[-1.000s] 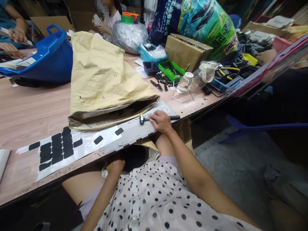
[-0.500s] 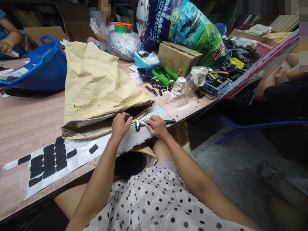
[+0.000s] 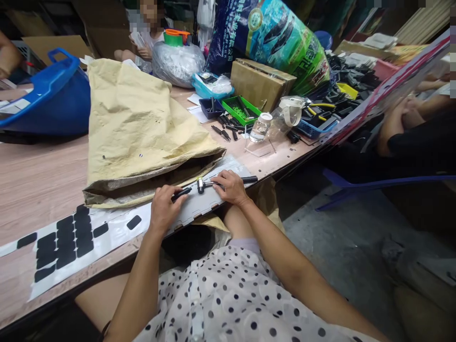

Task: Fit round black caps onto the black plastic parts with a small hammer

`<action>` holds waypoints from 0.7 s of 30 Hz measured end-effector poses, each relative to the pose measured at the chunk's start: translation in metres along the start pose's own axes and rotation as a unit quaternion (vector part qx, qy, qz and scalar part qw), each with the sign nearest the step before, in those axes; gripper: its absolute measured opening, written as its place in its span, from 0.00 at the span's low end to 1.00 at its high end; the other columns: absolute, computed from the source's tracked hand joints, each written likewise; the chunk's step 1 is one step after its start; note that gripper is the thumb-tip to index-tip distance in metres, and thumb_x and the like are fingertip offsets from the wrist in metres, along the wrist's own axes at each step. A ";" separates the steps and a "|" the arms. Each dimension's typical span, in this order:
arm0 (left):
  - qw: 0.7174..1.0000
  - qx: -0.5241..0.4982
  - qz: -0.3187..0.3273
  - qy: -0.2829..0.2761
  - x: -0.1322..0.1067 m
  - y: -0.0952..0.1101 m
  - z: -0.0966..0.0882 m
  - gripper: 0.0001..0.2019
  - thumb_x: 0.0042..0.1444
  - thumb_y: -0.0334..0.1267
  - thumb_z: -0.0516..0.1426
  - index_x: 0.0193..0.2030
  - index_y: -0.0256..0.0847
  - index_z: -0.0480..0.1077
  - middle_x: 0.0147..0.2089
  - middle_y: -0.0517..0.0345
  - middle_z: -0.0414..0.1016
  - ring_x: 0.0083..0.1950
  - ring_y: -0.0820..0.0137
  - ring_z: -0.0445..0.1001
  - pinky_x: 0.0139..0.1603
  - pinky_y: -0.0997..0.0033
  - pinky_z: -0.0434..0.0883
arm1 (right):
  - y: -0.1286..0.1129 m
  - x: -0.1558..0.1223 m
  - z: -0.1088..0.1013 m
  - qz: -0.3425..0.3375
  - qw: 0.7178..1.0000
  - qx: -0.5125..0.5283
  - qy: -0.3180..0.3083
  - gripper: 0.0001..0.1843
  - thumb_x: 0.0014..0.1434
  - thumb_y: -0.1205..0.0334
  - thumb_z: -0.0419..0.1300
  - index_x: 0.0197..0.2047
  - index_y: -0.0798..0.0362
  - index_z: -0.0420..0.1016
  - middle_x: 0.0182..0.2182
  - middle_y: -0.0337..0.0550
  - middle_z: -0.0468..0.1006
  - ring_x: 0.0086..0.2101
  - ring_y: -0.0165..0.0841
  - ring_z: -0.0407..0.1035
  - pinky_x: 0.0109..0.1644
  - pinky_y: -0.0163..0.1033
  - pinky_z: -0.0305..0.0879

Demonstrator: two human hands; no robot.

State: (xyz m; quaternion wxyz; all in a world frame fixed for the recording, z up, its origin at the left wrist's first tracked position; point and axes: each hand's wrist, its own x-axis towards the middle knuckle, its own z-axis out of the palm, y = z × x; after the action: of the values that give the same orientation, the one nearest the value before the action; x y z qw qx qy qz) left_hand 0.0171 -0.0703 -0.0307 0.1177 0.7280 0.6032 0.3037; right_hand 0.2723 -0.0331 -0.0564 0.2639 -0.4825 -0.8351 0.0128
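Observation:
My left hand (image 3: pixel 162 207) is closed around a slim black piece (image 3: pixel 182 193), whose end sticks out past the fingertips. Its exact kind I cannot make out. Under my right hand (image 3: pixel 232 186) lies a small mallet (image 3: pixel 200 185), its fingers curled over the shaft. The mallet's head points left and its black grip shows on the right. Both hands are over a grey board (image 3: pixel 199 205) at the table edge. Just behind them opens the mouth of a tan paper sack (image 3: pixel 142 128), its inside dark.
A white sheet (image 3: pixel 117 228) with several black rounded pads lies at left. Beyond stand a blue basket (image 3: pixel 67 99), a green tray (image 3: pixel 242 110), a jar (image 3: pixel 261 128) and a carton (image 3: pixel 258 88). People sit at the far side and at right.
My left hand has come away from the sack's mouth, down and to the left, and a black piece now shows in it. My right hand stays on the mallet.

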 end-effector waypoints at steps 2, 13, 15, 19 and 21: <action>1.000 -0.011 -0.003 0.000 -0.019 -0.007 -0.002 0.07 0.58 0.44 0.60 0.38 0.45 0.77 0.37 0.56 0.77 0.42 0.61 0.71 0.46 0.61 0.70 | 0.002 -0.001 0.000 -0.001 1.000 0.002 -0.001 0.12 0.66 0.58 0.59 0.48 0.46 0.82 0.38 0.44 0.74 0.40 0.38 0.63 0.46 0.41 0.60; 0.997 -0.068 -0.042 -0.024 -0.021 -0.008 -0.001 0.06 0.53 0.41 0.63 0.37 0.46 0.78 0.37 0.57 0.76 0.44 0.61 0.71 0.48 0.61 0.70 | -0.006 -0.001 -0.011 0.001 1.000 0.003 -0.016 0.13 0.69 0.57 0.55 0.46 0.48 0.81 0.38 0.45 0.75 0.41 0.39 0.66 0.45 0.41 0.62; 0.996 -0.074 -0.046 -0.025 -0.021 -0.007 -0.001 0.06 0.52 0.40 0.64 0.37 0.46 0.78 0.36 0.57 0.75 0.43 0.61 0.71 0.48 0.62 0.70 | -0.021 -0.004 -0.014 0.007 1.000 0.028 0.006 0.15 0.71 0.57 0.52 0.47 0.48 0.80 0.38 0.46 0.75 0.41 0.38 0.68 0.46 0.40 0.64; 0.995 -0.086 -0.050 -0.030 -0.021 -0.007 -0.001 0.06 0.51 0.39 0.63 0.36 0.46 0.79 0.34 0.58 0.74 0.41 0.62 0.72 0.47 0.62 0.71 | -0.058 -0.010 -0.016 0.027 0.995 0.090 0.028 0.17 0.73 0.58 0.48 0.51 0.47 0.78 0.40 0.44 0.76 0.42 0.35 0.72 0.47 0.36 0.68; 0.995 -0.089 -0.046 -0.029 -0.021 -0.006 0.000 0.06 0.51 0.38 0.63 0.37 0.45 0.79 0.34 0.58 0.74 0.41 0.62 0.72 0.47 0.62 0.71 | -0.071 -0.013 -0.015 0.033 0.994 0.105 0.021 0.17 0.73 0.57 0.48 0.51 0.47 0.78 0.38 0.43 0.77 0.40 0.34 0.73 0.44 0.35 0.69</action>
State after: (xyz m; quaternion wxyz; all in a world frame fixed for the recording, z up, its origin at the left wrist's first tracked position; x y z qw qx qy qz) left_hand 0.0102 -0.0884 -0.0404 0.2129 0.6948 0.6029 0.3293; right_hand 0.2275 -0.0846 -0.0297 0.3300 -0.4799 -0.8068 0.0994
